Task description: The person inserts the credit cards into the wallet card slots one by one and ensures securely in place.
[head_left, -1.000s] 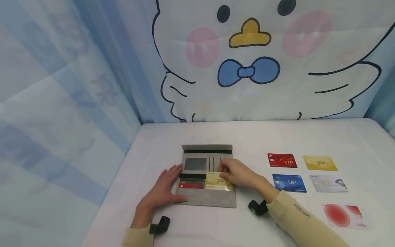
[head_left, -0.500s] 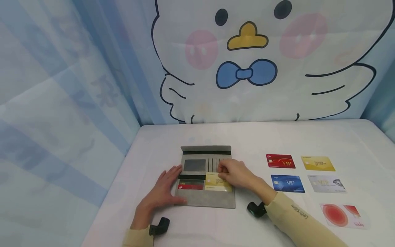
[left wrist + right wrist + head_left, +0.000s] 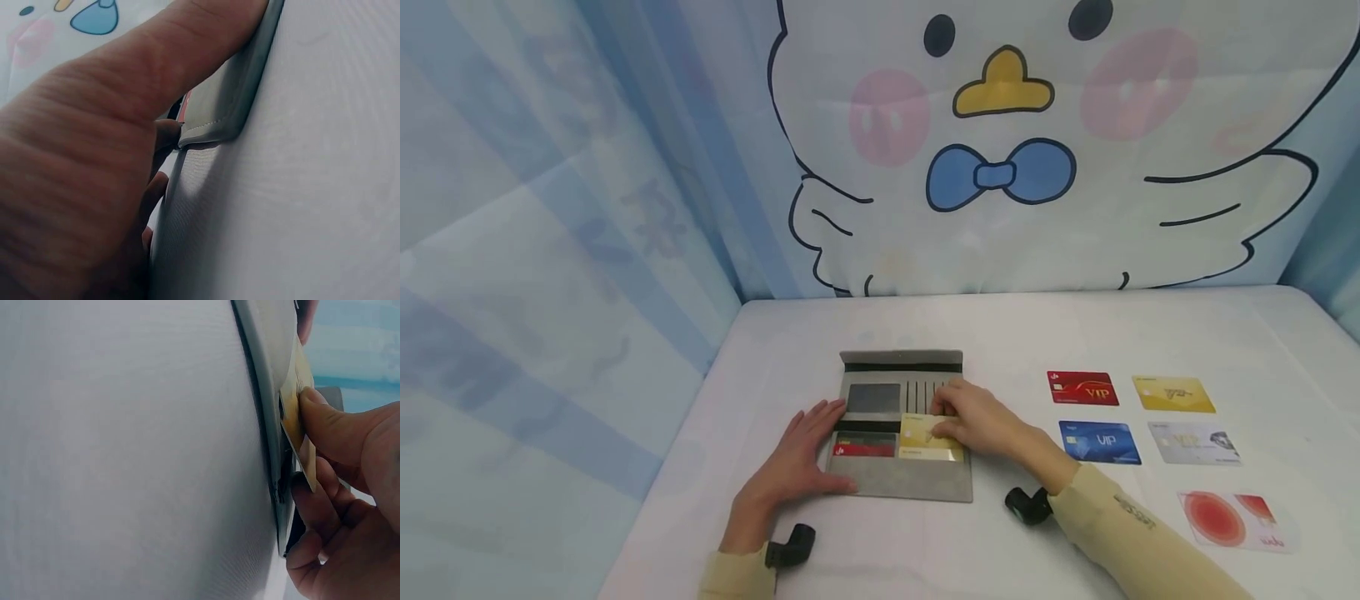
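A grey card wallet [image 3: 917,482] lies unfolded on the table. My right hand [image 3: 981,421] pinches a gold card [image 3: 917,437] between thumb and fingers over the wallet's right half. In the right wrist view the gold card [image 3: 307,447] stands at a slant to the wallet [image 3: 262,375], its lower edge close against it. My left hand [image 3: 805,454] rests spread at the wallet's left edge, thumb on the lower corner. Beside the gold card, a red card [image 3: 865,448] sits in the left pocket, partly covered.
To the right on the white table [image 3: 1015,333] lie a red VIP card [image 3: 1082,388], another gold card [image 3: 1174,394], a blue VIP card [image 3: 1100,442], a silver VIP card [image 3: 1195,443] and a white card with red circles [image 3: 1236,521]. A cartoon-print curtain [image 3: 1000,242] hangs behind.
The head view shifts slightly. Relative to the wallet, both hands and the gold card stay almost where they were, with the right hand's pinch kept.
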Demonstrator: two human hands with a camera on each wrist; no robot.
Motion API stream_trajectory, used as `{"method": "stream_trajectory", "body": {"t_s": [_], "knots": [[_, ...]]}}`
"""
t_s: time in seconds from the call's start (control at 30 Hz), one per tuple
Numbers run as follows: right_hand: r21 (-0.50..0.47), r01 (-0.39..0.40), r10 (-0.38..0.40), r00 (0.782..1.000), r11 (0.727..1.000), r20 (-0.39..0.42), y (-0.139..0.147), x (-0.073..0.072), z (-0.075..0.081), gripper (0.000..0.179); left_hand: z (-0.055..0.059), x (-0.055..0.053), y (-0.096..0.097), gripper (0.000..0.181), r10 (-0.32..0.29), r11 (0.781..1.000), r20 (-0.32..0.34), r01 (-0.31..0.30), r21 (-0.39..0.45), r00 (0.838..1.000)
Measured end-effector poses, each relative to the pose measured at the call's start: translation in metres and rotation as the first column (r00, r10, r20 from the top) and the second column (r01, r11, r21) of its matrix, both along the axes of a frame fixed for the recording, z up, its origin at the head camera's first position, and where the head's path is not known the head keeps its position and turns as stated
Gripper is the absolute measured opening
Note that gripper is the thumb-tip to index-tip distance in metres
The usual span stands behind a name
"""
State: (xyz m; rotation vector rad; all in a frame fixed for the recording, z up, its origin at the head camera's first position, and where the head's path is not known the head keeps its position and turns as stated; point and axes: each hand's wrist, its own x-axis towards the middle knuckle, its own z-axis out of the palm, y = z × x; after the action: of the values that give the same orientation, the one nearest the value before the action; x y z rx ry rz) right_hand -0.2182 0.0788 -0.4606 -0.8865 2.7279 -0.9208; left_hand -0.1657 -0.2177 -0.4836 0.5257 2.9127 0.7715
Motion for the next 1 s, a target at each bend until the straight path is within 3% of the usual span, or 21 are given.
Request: {"method": "stream_trajectory", "body": {"t_s": [0.37, 0.77, 1.0], "knots": [[-0.01, -0.016, 0.016, 1.0, 1.0, -0.018, 0.003, -0.003, -0.003, 0.019, 0.0, 0.0, -0.001, 0.107, -0.034, 0.999, -0.036, 0.034, -0.018, 0.999], [-0.059, -0.144, 0.147, 0.988, 0.988, 0.047, 0.005, -0.012, 0.002, 0.017, -0.003, -0.002, -0.002, 0.108, -0.052, 0.999, -0.047, 0.052, -0.01, 0.998], [-0.025, -0.121, 0.121, 0.993, 0.992, -0.016, 0.002, -0.01, 0.001, 0.018, -0.001, -0.001, -0.003, 0.108, -0.049, 0.999, -0.048, 0.048, -0.016, 0.998]]}}
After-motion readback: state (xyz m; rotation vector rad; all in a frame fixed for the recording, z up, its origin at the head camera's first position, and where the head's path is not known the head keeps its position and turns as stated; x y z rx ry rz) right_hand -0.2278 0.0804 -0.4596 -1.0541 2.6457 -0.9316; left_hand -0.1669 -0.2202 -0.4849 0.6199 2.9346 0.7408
